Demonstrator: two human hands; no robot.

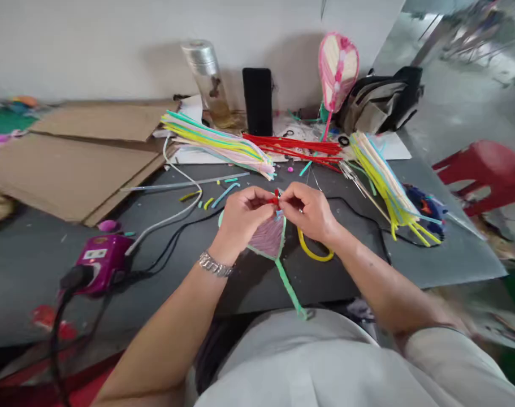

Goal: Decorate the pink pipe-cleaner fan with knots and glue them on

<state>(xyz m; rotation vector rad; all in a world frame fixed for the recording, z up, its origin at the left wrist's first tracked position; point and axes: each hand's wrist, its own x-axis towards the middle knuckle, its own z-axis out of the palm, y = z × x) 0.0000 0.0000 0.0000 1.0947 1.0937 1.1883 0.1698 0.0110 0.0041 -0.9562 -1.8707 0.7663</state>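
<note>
Both hands meet over the middle of the table, fingertips close together. My left hand (242, 217), with a metal watch (215, 264) at the wrist, pinches a small red pipe-cleaner piece (275, 198). From the other side, my right hand (311, 210) also has its fingers closed on this red piece. Beneath them lies a fan-shaped piece (268, 236) of purple pipe cleaners with a green edge, partly covered by my hands. Its green handle (290, 285) points toward my body. A yellow loop (315, 255) rests under my right wrist; the rest of it is hidden.
Pipe-cleaner bundles lie behind my hands: mixed colours (223, 146), red (295, 146) and yellow-pink (380, 183). A glass bottle (210, 85), phone (258, 102), pink fan (337, 70) and bag (380, 102) stand behind. Left are cardboard (74, 169) and a purple power socket (102, 263) with cables.
</note>
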